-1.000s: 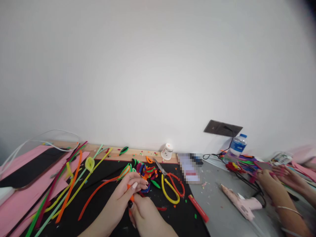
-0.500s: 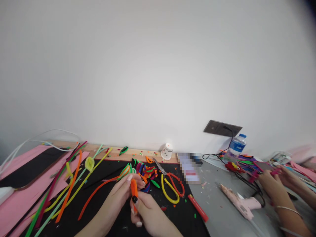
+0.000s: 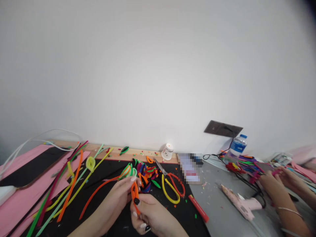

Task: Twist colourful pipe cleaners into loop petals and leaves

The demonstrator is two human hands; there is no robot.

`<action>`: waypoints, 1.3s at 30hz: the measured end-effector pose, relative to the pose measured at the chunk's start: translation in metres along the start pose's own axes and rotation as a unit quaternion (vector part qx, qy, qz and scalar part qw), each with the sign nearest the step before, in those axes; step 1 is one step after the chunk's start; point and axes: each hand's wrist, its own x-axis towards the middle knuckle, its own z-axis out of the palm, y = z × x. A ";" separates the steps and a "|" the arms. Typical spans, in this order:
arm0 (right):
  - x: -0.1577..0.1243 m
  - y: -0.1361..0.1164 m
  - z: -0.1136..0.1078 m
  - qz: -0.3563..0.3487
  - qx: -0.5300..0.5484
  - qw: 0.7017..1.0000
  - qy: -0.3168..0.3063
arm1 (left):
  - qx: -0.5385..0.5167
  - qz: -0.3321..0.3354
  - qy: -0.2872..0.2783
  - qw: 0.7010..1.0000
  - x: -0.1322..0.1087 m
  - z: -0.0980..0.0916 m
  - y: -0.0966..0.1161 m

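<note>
Both my hands meet low in the middle of the view over a black mat [image 3: 103,210]. My left hand [image 3: 118,198] pinches the upper end of a short orange pipe cleaner [image 3: 134,192], bent into a narrow loop. My right hand [image 3: 150,215] grips its lower part, thumb pressed on it. Just behind lies a heap of bent pipe-cleaner pieces [image 3: 144,172] in many colours. Scissors [image 3: 170,186] with one yellow and one red handle lie right of the heap.
Long pipe cleaners [image 3: 71,187] and pink sheets [image 3: 14,207] spread at the left. A red stick [image 3: 198,208], a pink glue gun [image 3: 240,202], a small white cup [image 3: 167,152] and a water bottle [image 3: 237,144] sit to the right. Another person's hands [image 3: 276,179] work at the far right.
The orange pipe cleaner has come up between my fingers and now shows as a loop. My right hand turned so its thumb presses on it. The other person's hands drew closer together.
</note>
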 end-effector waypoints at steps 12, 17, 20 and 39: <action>0.002 -0.004 0.003 0.015 0.020 1.000 -0.005 | -0.043 -0.003 -0.005 0.999 0.000 0.000 0.002; 0.002 -0.007 0.003 -0.003 0.035 0.999 0.018 | -0.041 -0.007 -0.013 0.999 0.001 0.002 0.001; 0.001 -0.013 0.005 -0.017 0.055 0.998 0.013 | -0.037 -0.018 -0.007 0.999 0.000 0.004 -0.001; 0.004 -0.015 -0.008 -0.039 -0.183 0.955 0.230 | 0.189 0.153 0.115 0.963 0.002 0.001 0.005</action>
